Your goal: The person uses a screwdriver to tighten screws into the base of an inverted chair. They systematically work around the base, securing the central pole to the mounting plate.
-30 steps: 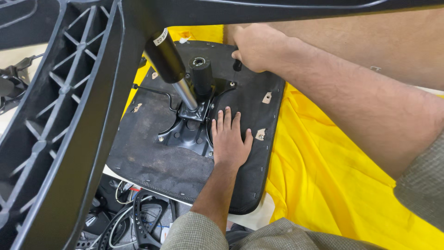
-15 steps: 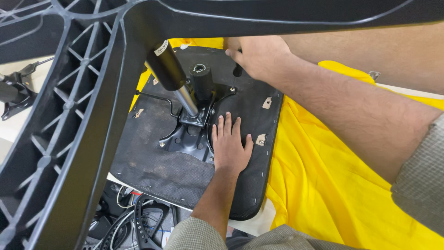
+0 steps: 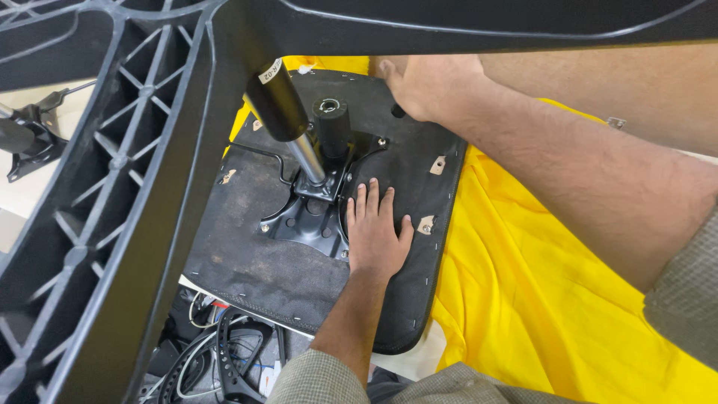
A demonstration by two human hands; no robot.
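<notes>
The left hand (image 3: 374, 236) lies flat, fingers spread, on the upturned chair seat (image 3: 254, 262) just beside the tilted gas cylinder (image 3: 288, 112) (right hand (image 3: 426, 86) grips the seat's far edge).

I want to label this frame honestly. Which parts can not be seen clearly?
- Right hand, head view: fingertips hidden behind the black ribbed plastic chair base.
- Top of the black gas cylinder: covered by that base.
- Left hand: palm hidden, pressed flat on the black upturned seat underside.
</notes>
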